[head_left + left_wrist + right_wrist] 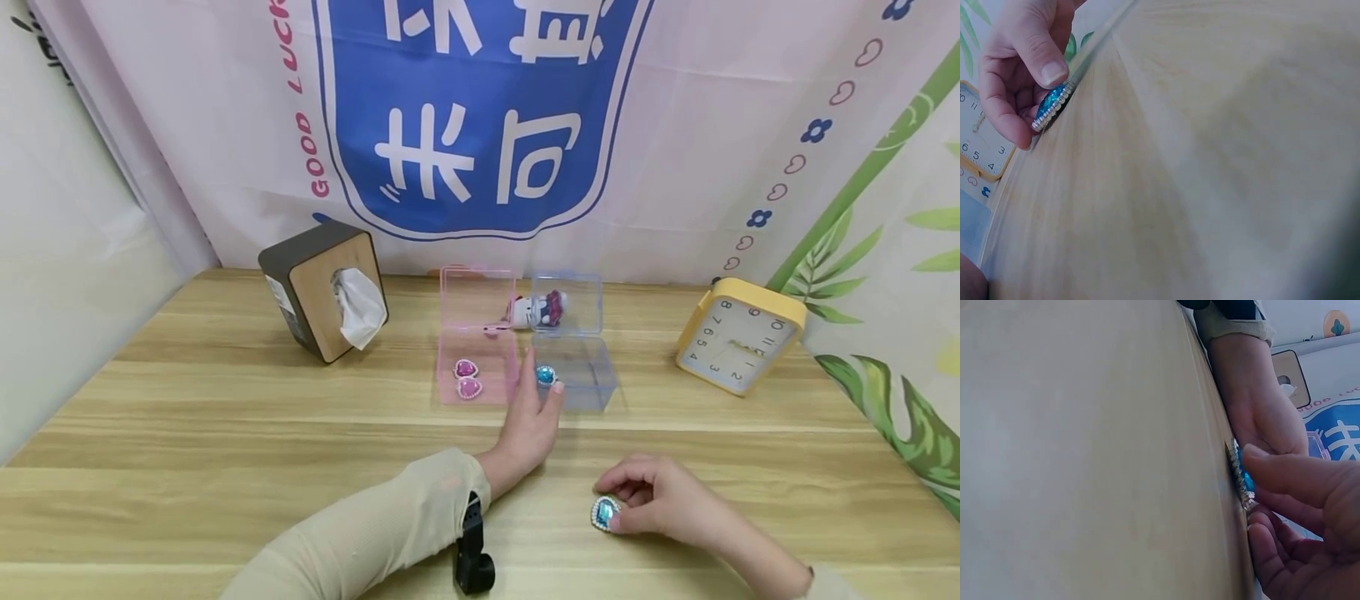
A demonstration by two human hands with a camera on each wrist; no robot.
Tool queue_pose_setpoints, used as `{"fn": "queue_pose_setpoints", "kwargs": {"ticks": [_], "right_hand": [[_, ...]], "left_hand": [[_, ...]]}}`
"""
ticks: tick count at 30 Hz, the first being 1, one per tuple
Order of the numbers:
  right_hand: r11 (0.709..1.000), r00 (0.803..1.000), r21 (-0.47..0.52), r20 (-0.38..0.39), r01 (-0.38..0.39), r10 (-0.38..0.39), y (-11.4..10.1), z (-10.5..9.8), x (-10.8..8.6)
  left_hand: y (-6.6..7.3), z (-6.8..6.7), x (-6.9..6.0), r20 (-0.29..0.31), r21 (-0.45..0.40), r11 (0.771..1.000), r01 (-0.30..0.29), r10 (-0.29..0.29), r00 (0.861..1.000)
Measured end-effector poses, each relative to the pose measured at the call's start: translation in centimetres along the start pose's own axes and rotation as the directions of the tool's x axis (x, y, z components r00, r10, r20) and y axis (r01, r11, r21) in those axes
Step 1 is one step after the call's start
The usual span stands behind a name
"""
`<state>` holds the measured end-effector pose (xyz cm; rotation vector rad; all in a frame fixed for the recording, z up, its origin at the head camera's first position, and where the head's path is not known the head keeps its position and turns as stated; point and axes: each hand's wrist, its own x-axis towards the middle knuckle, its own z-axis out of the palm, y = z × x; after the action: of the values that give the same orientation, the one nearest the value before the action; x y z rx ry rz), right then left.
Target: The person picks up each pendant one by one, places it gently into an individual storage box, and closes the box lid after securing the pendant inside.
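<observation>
My left hand (525, 429) reaches to the front left of the clear blue box (588, 375), with a round blue gem (546, 375) between its index finger and thumb. Whether that gem rests on the box floor is unclear. Lower right, my right hand (671, 504) pinches a larger blue gem edged in white beads (604, 513), close above the table. The left wrist view shows this beaded gem (1054, 105) tilted under the thumb of my right hand (1025, 69). Two pink heart gems (468, 388) lie in the open pink box (450, 397).
A small doll (543, 309) lies behind the raised clear lids. A tissue box (318, 292) stands at the back left and a yellow clock (738, 337) at the back right. A printed cloth (480, 125) hangs behind the wooden table (225, 483).
</observation>
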<state>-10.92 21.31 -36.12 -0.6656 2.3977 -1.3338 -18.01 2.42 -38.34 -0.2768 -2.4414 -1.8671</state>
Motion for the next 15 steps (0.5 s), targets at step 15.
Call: {"fn": "queue_pose_setpoints", "kwargs": {"ticks": [15], "right_hand": [[0.995, 1.000, -0.103, -0.014, -0.011, 0.009, -0.56, 0.55, -0.08]], "left_hand": [[-0.17, -0.04, 0.07, 0.007, -0.002, 1.000, -0.011, 0.011, 1.000]]}}
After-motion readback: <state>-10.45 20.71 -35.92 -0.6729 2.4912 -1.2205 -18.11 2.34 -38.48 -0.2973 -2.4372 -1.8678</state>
